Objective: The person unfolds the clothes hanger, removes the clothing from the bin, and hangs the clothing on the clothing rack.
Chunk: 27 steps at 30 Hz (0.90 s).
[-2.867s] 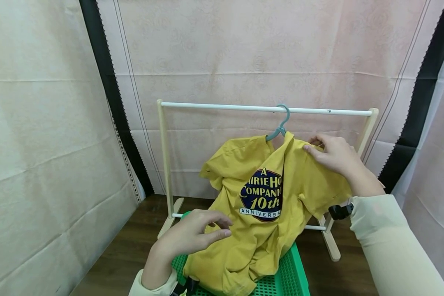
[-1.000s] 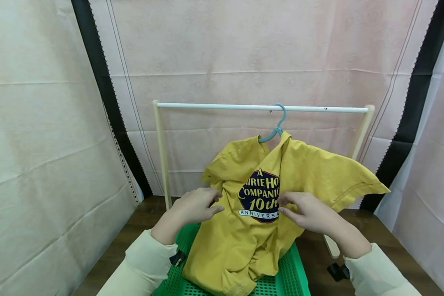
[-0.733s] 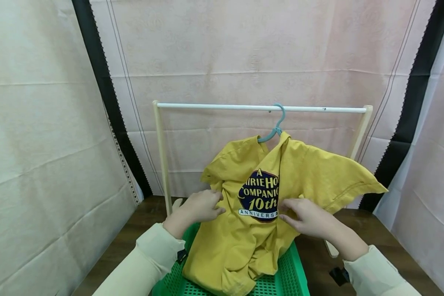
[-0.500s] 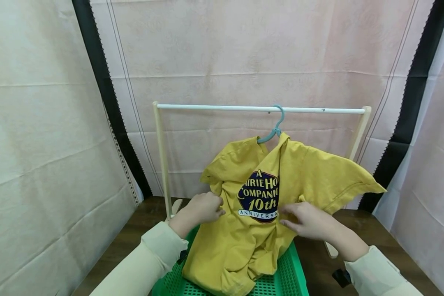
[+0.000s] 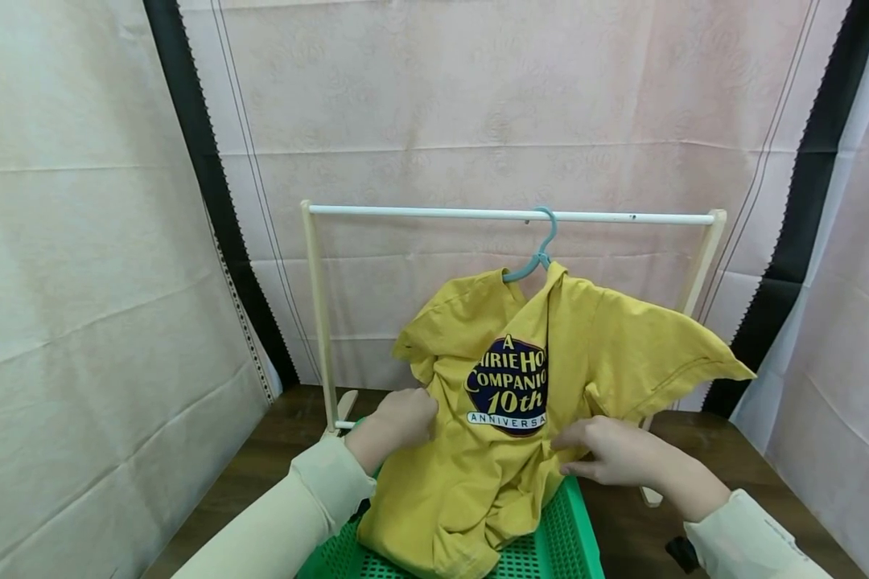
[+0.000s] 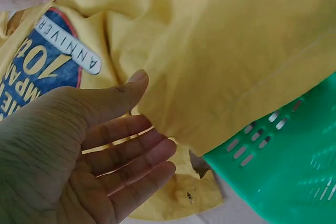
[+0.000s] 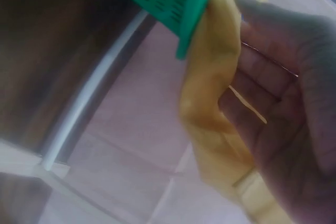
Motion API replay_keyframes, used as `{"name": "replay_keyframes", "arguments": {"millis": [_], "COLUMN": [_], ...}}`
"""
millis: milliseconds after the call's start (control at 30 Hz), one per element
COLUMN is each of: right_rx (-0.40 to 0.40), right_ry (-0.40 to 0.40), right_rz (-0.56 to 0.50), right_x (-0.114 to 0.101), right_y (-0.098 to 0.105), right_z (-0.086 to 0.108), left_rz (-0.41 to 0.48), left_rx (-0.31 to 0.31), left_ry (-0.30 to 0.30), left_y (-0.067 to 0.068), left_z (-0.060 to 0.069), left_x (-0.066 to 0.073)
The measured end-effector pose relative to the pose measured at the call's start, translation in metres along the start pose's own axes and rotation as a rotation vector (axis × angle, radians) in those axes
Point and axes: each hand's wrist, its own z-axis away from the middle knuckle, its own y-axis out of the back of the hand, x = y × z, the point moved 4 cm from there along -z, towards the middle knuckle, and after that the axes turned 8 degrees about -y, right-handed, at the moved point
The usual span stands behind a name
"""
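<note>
A yellow T-shirt (image 5: 471,482) with a dark blue printed badge hangs on a light blue hanger (image 5: 543,249). Its right-hand sleeve spreads wide, and folds run down the front. My left hand (image 5: 400,422) is at the shirt's left side edge. In the left wrist view that hand (image 6: 86,145) has its thumb over the front and its loosely bent fingers at the edge, well apart from the thumb. On the other side, my right hand (image 5: 619,454) touches the shirt's edge with relaxed fingers; the right wrist view shows that hand (image 7: 286,87) blurred, thumb and fingers apart.
The hanger hooks over the white bar (image 5: 420,211) of a small clothes rack (image 5: 317,305). Beneath the shirt stands a green perforated basket (image 5: 575,531) on a dark wooden table (image 5: 239,482). Pale cloth walls (image 5: 434,96) enclose the back and sides.
My right hand has left the right shoulder and moved down to the shirt's lower side. That sleeve now spreads outward. My left hand has shifted to the left edge, and both hands have lately slid lower.
</note>
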Motion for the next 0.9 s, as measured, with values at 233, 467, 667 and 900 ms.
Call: {"name": "replay_keyframes", "arguments": {"millis": [233, 467, 667, 900], "right_rx": [0.044, 0.102, 0.121, 0.154], "right_ry": [0.073, 0.071, 0.053, 0.035], "right_rz": [0.074, 0.129, 0.145, 0.194], "right_x": [0.006, 0.008, 0.009, 0.010], "right_y": [-0.008, -0.009, -0.008, -0.004], "right_z": [0.001, -0.002, -0.001, 0.001], "left_rz": [-0.055, -0.052, -0.028, -0.046], "left_rx": [-0.008, -0.020, -0.031, 0.094], "left_ry": [0.008, 0.047, 0.068, 0.017], "left_y": [-0.006, -0.011, -0.014, -0.004], "left_z": [-0.003, -0.005, -0.007, 0.003], "left_x": [0.001, -0.008, -0.016, -0.014]}}
